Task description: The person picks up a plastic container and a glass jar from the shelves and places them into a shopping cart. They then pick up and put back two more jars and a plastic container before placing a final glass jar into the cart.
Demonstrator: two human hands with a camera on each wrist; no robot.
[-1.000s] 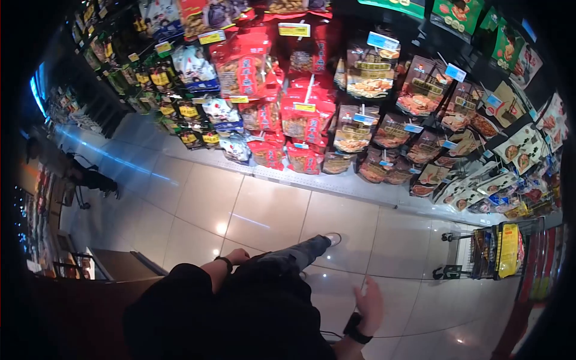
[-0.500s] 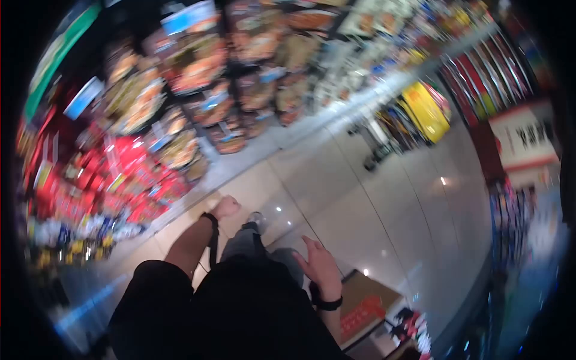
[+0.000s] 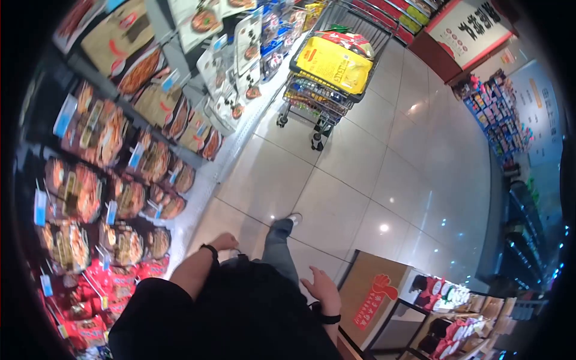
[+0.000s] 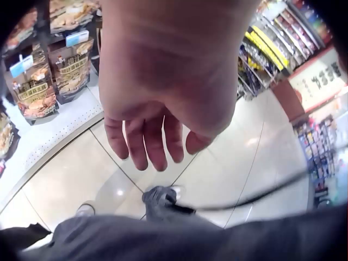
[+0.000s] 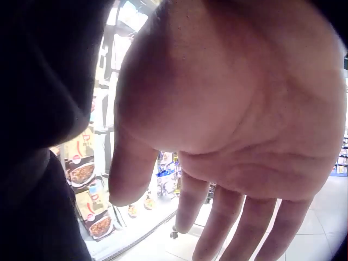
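My left hand hangs in front of my body, with a dark band at the wrist. Its fingers droop loosely over the tiled floor in the left wrist view and hold nothing. My right hand is off to my right side, also wearing a dark band. In the right wrist view the palm faces the camera, fingers extended and thumb apart, with nothing in it. Ahead stands a shopping cart carrying a large yellow package.
Hanging snack packs line a rack along the left, above a pale shelf base. On the right, a wooden display stand with a red hand-shaped sign stands close to my right hand. Tiled floor runs forward past the cart.
My view has turned right, so the snack rack has swung to the left and the cart now appears ahead and larger. Both hands remain without anything in them.
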